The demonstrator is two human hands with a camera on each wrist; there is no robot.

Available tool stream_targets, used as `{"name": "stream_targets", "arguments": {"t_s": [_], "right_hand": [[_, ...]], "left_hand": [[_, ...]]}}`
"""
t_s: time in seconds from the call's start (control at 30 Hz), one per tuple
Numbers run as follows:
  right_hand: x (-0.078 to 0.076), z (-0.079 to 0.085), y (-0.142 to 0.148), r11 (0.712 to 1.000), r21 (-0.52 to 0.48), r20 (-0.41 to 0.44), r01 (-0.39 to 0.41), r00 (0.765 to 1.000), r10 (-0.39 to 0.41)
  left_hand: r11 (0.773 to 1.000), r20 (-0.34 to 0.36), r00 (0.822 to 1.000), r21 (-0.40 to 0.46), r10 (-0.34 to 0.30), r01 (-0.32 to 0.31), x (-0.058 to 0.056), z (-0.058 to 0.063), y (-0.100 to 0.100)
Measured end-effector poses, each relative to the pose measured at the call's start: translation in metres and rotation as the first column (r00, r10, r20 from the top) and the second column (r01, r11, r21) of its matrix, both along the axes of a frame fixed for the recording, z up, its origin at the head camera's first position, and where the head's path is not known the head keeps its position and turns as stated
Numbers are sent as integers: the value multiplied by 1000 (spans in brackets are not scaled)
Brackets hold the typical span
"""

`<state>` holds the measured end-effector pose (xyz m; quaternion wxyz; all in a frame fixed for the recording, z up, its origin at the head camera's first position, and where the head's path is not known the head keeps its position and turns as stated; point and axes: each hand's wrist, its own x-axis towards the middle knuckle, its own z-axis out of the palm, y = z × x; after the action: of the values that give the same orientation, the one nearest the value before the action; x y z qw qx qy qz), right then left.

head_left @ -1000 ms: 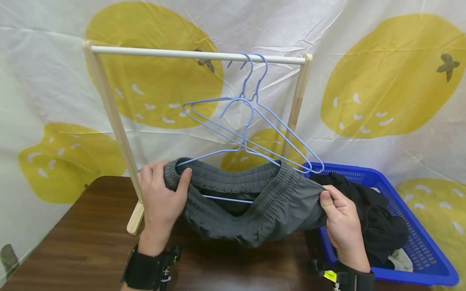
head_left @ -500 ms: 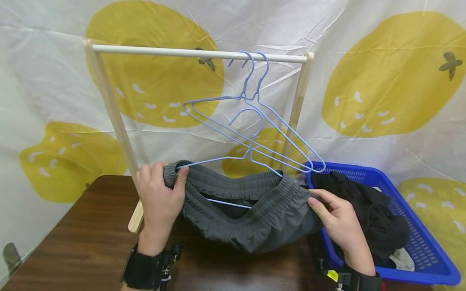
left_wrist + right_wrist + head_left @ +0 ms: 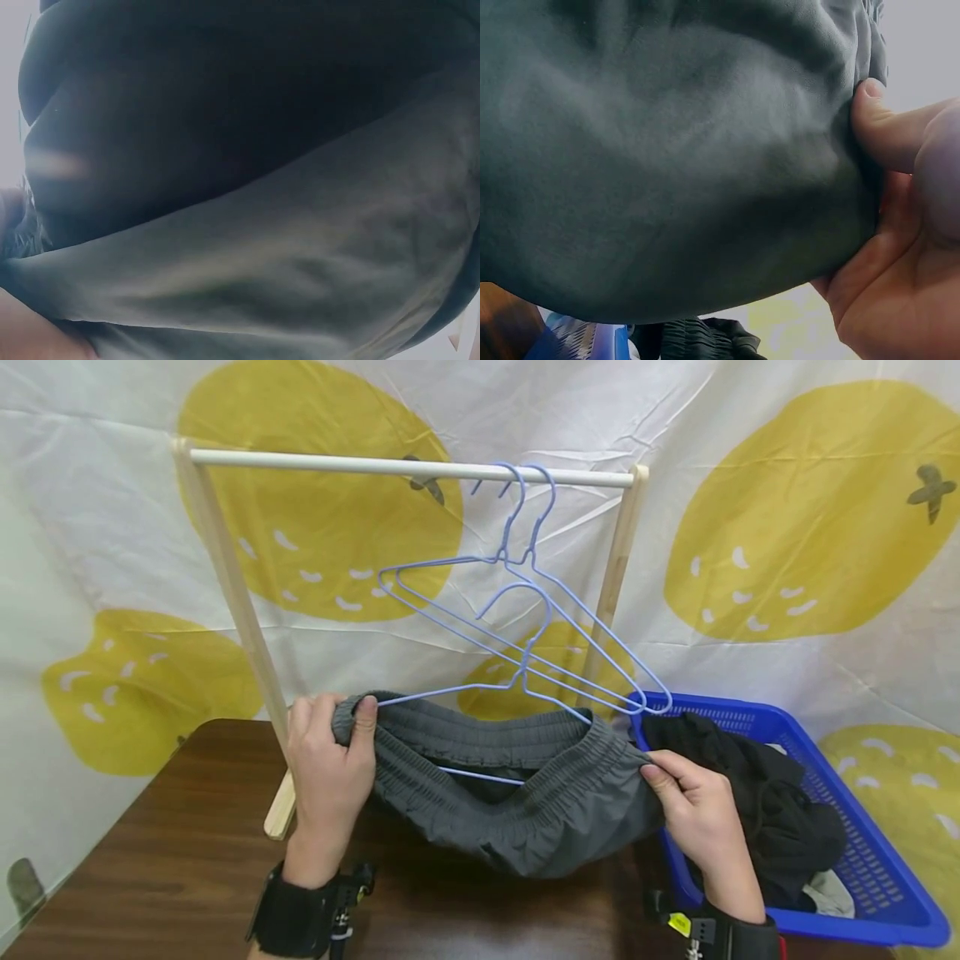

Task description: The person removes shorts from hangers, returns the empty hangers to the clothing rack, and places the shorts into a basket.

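Observation:
Dark grey shorts (image 3: 517, 827) with a gathered elastic waistband hang between my two hands over the table. A light blue wire hanger (image 3: 480, 687) sits inside the waistband; its hook points up and its lower bar crosses the opening. My left hand (image 3: 330, 777) grips the waistband's left end, thumb in front, close to the hanger's left tip. My right hand (image 3: 701, 814) pinches the cloth at the right side, below the waistband. In the right wrist view, the thumb (image 3: 889, 131) presses on the grey cloth. Cloth fills most of the left wrist view.
Two more blue hangers (image 3: 573, 610) hang from the white rail (image 3: 405, 466) of a wooden rack. A blue basket (image 3: 892, 868) with dark clothes (image 3: 787, 802) stands at the right. The brown table (image 3: 165, 852) lies below, a lemon-print cloth (image 3: 555, 410) behind.
The hanger inside the shorts has shifted right and slightly lower. My right hand has moved its hold on the cloth inward to the left. The left hand keeps its grip.

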<state>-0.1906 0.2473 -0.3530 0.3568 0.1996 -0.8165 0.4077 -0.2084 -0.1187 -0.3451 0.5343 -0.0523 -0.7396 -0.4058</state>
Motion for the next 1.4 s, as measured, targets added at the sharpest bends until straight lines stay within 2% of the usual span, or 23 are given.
{"name": "stream_targets", "arguments": {"t_s": [0.3, 0.43, 0.63, 0.77, 0.9, 1.0, 1.1, 1.3, 1.33, 1.37, 1.4], "right_hand": [[1, 1, 4, 999, -29, -26, -20, 999, 19], [1, 1, 6, 999, -32, -26, -26, 999, 25], [0, 0, 7, 999, -40, -32, -28, 999, 26], [-1, -1, 8, 999, -51, -39, 1, 999, -3], [-1, -2, 9, 998, -66, -58, 15, 998, -19], [-1, -1, 9, 997, -81, -66, 15, 998, -20], [0, 0, 8, 995, -93, -67, 22, 997, -28], [2, 2, 6, 991, -117, -57, 58, 996, -64], [2, 2, 6, 990, -127, -50, 60, 996, -67], [2, 2, 5, 989, -139, -43, 60, 997, -67], [2, 3, 5, 987, -150, -34, 61, 997, -67]], "left_hand": [[991, 45, 995, 99, -90, 85, 2, 4, 0], [987, 66, 993, 134, -101, 91, 3, 5, -2], [978, 136, 984, 187, -118, 92, 4, 8, -5], [970, 208, 966, 219, -151, 105, 6, 11, -7], [952, 285, 934, 275, -217, 137, 9, 14, -11], [910, 312, 897, 370, -312, 187, 10, 16, -14], [844, 292, 864, 480, -410, 239, 8, 17, -17], [773, 267, 831, 574, -489, 271, 7, 17, -20], [753, 256, 821, 594, -510, 282, 8, 17, -20], [724, 244, 806, 624, -539, 295, 8, 17, -20], [685, 221, 790, 659, -572, 312, 8, 17, -21]]}}
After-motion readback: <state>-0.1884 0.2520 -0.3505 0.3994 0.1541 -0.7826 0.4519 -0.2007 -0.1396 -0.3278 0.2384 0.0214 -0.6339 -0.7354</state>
